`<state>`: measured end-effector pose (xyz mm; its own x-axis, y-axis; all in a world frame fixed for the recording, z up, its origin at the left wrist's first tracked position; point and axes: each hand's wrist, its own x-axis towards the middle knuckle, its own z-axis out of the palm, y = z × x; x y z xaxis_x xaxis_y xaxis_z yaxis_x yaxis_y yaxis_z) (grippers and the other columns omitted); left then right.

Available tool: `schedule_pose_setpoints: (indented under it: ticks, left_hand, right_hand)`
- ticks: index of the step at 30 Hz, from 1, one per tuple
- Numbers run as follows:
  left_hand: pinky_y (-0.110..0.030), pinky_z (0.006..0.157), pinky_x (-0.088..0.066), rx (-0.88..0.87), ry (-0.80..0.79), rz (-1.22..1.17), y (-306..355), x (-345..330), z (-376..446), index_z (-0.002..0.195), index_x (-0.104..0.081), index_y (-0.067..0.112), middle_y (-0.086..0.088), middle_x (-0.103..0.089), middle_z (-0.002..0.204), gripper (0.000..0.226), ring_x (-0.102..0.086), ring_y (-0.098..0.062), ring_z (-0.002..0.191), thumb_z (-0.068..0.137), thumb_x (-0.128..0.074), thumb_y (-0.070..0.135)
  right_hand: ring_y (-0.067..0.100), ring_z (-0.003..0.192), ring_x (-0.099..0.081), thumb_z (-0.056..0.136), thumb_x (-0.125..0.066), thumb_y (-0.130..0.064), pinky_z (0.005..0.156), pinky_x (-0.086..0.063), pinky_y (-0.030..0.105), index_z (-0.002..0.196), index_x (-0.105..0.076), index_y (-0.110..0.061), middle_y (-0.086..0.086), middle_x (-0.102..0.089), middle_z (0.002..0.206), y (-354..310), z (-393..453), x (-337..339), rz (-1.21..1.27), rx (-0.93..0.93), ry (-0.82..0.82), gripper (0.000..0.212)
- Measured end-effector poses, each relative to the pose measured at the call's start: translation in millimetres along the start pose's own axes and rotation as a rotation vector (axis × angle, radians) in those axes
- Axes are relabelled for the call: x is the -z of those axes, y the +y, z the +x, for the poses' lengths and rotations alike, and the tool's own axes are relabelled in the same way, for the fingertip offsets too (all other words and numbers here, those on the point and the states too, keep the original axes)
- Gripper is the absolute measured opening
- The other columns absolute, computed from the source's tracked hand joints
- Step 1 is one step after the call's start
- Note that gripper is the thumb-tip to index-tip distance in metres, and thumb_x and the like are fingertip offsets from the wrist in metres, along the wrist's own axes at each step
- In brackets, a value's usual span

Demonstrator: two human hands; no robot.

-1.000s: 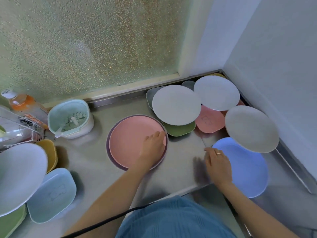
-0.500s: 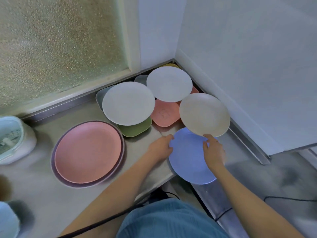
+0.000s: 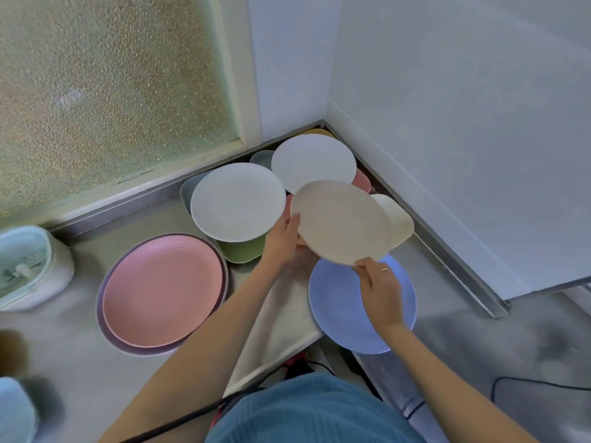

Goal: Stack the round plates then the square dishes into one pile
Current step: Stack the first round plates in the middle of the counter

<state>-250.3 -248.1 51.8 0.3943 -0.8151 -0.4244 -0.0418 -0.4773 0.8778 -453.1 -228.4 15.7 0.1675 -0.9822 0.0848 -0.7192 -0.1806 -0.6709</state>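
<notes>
Both hands pinch the beige round plate (image 3: 342, 220) by its rim, left hand (image 3: 283, 239) at one edge, right hand (image 3: 380, 290) at the near edge, tilted above the blue plate (image 3: 343, 314); that blue plate overhangs the worktop (image 3: 80, 378) edge, so a bump could likely tip it off.

- The beige round plate (image 3: 342, 220) is showing a matt, faintly speckled surface.
- The pink plate (image 3: 161, 290) is looking smooth, with a soft satin sheen.
- The blue plate (image 3: 339, 311) is appearing matt and even.
- The counter (image 3: 80, 362) is reading as brushed, dull metal.
- The window pane (image 3: 105, 91) is showing rough, pebbled frosted glass.
</notes>
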Motion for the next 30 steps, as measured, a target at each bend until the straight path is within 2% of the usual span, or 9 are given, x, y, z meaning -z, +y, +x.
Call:
schedule_pose_setpoints:
  ticks: [5,9,11,14,16,20,22,26,30]
  left_hand:
    - [-0.032,0.071,-0.034,-0.004,0.27,0.091,-4,62,-4,0.103,-0.047,0.004,-0.008,-0.049,0.092,0.018,-0.044,-0.025,0.084,0.096,-0.04,0.019]
    - [-0.032,0.075,-0.035,0.012,0.38,0.041,-35,118,-19,0.108,-0.052,0.0,-0.012,-0.052,0.095,0.025,-0.047,-0.027,0.087,0.095,-0.032,0.009]
    - [-0.033,0.075,-0.036,0.036,0.408,-0.016,-52,144,-34,0.111,-0.05,0.003,-0.01,-0.051,0.096,0.027,-0.046,-0.025,0.086,0.095,-0.03,0.011]
    - [-0.03,0.065,-0.037,0.047,0.478,0.015,-77,183,-57,0.108,-0.051,0.009,-0.006,-0.051,0.088,0.025,-0.046,-0.021,0.079,0.096,-0.03,0.017]
    - [-0.031,0.07,-0.041,0.049,0.523,0.021,-93,207,-68,0.109,-0.053,0.015,-0.005,-0.054,0.09,0.025,-0.049,-0.021,0.084,0.097,-0.032,0.015]
    - [-0.04,0.1,-0.043,0.062,0.549,0.042,-121,242,-85,0.135,-0.045,0.015,-0.005,-0.057,0.123,0.041,-0.053,-0.027,0.111,0.095,-0.034,0.012]
    - [-0.045,0.099,-0.043,0.083,0.561,0.052,-133,252,-92,0.133,-0.042,0.007,-0.017,-0.055,0.127,0.038,-0.052,-0.035,0.115,0.096,-0.038,0.011]
    - [-0.031,0.084,-0.038,0.096,0.489,0.211,-145,268,-98,0.134,-0.039,0.005,-0.021,-0.055,0.123,0.038,-0.054,-0.036,0.111,0.098,-0.042,0.014]
    - [-0.03,0.088,-0.036,0.145,0.372,0.302,-155,280,-94,0.137,-0.039,0.007,-0.021,-0.055,0.129,0.039,-0.052,-0.036,0.116,0.1,-0.035,0.018]
  right_hand:
    - [0.017,0.047,-0.039,0.087,-0.052,-0.015,0.039,-0.033,0.024,0.087,-0.063,-0.016,-0.001,-0.041,0.053,-41,-11,-32,-0.089,0.4,0.006,0.012]
    - [0.012,0.046,-0.046,0.091,-0.047,-0.038,0.04,-0.036,0.019,0.087,-0.07,-0.019,0.0,-0.056,0.053,-73,-20,-56,0.002,0.581,0.007,0.03]
    - [0.009,0.045,-0.04,0.088,-0.046,-0.036,0.042,-0.034,0.019,0.103,-0.068,-0.021,-0.001,-0.054,0.051,-90,-25,-66,0.096,0.491,-0.032,0.031]
    - [0.017,0.053,-0.051,0.093,-0.042,-0.035,0.051,-0.038,0.028,0.132,-0.044,-0.025,0.005,-0.056,0.058,-116,-24,-81,0.239,0.082,-0.1,0.04]
    - [0.019,0.064,-0.058,0.094,-0.045,-0.033,0.061,-0.044,0.033,0.133,-0.038,-0.023,0.005,-0.061,0.068,-131,-18,-95,0.312,-0.108,-0.186,0.041]
    - [0.022,0.066,-0.058,0.092,-0.047,-0.015,0.061,-0.042,0.032,0.116,-0.053,-0.013,0.007,-0.064,0.076,-157,-18,-132,0.241,0.028,-0.39,0.025]
    - [0.023,0.067,-0.055,0.092,-0.045,-0.011,0.059,-0.038,0.031,0.116,-0.052,-0.01,0.007,-0.06,0.075,-165,-21,-148,0.198,0.062,-0.429,0.025]
    - [0.029,0.084,-0.057,0.092,-0.043,-0.008,0.068,-0.035,0.029,0.119,-0.05,-0.007,0.011,-0.063,0.089,-172,-24,-169,0.115,0.116,-0.405,0.028]
    - [0.032,0.098,-0.058,0.095,-0.041,-0.009,0.075,-0.039,0.031,0.124,-0.048,-0.007,0.015,-0.064,0.107,-171,-22,-177,0.06,0.13,-0.401,0.03]
